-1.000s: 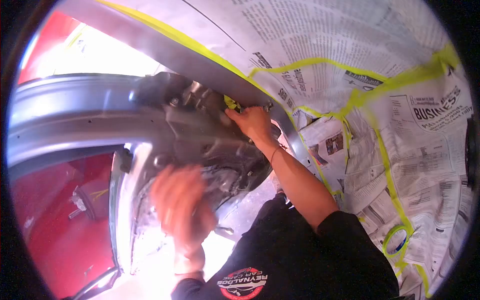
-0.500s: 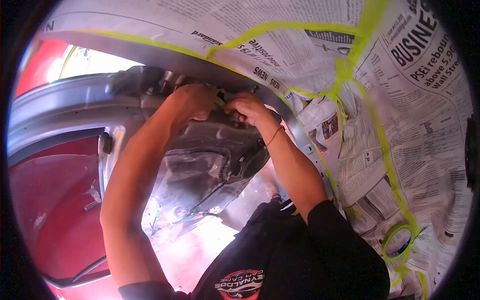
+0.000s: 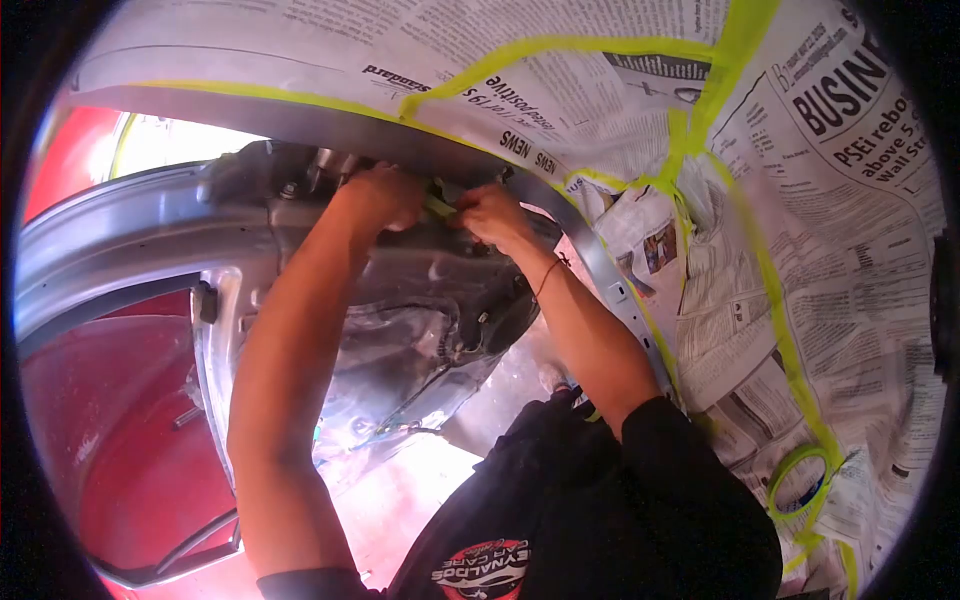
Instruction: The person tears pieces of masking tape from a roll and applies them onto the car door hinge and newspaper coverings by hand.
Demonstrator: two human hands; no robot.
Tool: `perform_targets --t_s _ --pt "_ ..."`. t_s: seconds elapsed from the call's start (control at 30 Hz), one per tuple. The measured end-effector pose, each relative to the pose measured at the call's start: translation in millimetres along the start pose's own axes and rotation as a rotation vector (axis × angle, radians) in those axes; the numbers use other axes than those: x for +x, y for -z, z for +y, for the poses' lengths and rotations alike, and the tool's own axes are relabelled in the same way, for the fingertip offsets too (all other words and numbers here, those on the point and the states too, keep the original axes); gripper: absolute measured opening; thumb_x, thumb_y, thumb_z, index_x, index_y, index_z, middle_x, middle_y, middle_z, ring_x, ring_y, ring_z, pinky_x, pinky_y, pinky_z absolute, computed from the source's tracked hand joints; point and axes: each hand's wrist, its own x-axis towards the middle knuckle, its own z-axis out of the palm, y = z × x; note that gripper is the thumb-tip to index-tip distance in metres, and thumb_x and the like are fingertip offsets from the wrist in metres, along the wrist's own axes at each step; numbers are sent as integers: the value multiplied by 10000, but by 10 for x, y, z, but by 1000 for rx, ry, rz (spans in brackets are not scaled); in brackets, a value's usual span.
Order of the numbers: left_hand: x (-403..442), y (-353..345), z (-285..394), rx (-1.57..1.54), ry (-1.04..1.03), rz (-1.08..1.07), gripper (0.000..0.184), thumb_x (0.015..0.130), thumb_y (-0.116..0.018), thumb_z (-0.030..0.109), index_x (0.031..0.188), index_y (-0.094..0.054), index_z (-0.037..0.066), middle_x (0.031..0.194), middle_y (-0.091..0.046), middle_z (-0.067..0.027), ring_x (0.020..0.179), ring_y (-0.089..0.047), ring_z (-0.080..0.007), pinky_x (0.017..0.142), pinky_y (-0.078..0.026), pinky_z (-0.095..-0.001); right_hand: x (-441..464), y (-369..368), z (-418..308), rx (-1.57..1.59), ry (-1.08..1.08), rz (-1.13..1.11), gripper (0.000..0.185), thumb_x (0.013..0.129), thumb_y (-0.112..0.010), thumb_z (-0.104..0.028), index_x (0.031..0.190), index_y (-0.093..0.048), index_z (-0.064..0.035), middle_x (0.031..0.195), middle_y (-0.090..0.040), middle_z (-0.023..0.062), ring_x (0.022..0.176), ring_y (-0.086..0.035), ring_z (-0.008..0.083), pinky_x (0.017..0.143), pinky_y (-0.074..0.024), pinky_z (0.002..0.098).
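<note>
A short strip of yellow-green masking tape (image 3: 440,207) spans the gap between my hands, at the edge of a grey car door (image 3: 400,262). My left hand (image 3: 385,198) is curled at the strip's left end, its fingertips mostly hidden behind the back of the hand. My right hand (image 3: 490,215) pinches the right end between bent fingers. Both hands are close to the door's hinge side, beneath the grey body edge (image 3: 440,140) of the car.
Newspaper (image 3: 830,330) held by yellow-green tape covers the car body above and at right. A masking tape roll (image 3: 799,480) hangs on it at lower right. The door has a window opening with red showing through (image 3: 130,420) and plastic sheeting (image 3: 390,345) on its panel.
My hands have shifted slightly, and more of the tape strip shows between them. The view has moved a little.
</note>
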Motion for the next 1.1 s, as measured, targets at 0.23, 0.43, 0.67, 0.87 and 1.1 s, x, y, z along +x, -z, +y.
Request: perform_targets --t_s 0.23,0.43,0.67,0.87,1.1 --pt "97 71 10 -16 77 -131 320 795 -605 139 1101 -682 81 1135 -662 -140 1078 -626 -322 898 -513 -426 -157 43 -84 -89 24 38 172 748 -734 -137 836 -709 8 578 -591 60 465 -522 110 448 -416 287" --pt "55 99 15 3 10 -112 304 771 -608 82 1062 -694 77 1124 -664 -145 1086 -618 -326 896 -516 -424 -215 19 -187 -594 230 241 175 741 -664 -159 846 -717 -30 734 -657 221 692 -668 355 641 -532 423" --pt "18 8 -50 -93 -18 108 242 714 -577 -1 922 -698 -25 955 -682 -237 939 -667 -363 776 -535 -438 -55 -33 -220 -736 287 243 107 696 -648 -40 769 -673 35 790 -646 284 806 -653 443 758 -542 475" --pt "76 94 -4 -17 26 -128 302 763 -611 74 1053 -695 57 1117 -661 -171 1090 -620 -315 902 -512 -413 46 0 -82 -842 356 306 140 750 -621 -135 771 -707 -26 723 -660 209 704 -673 362 694 -550 430" --pt "-11 211 53 -17 -41 -115 280 799 -600 114 1058 -684 47 1096 -667 -169 1054 -636 -316 876 -518 -411 33 168 -256 -434 56 -103 226 811 -559 -69 998 -665 0 640 -667 116 531 -661 188 514 -521 328"
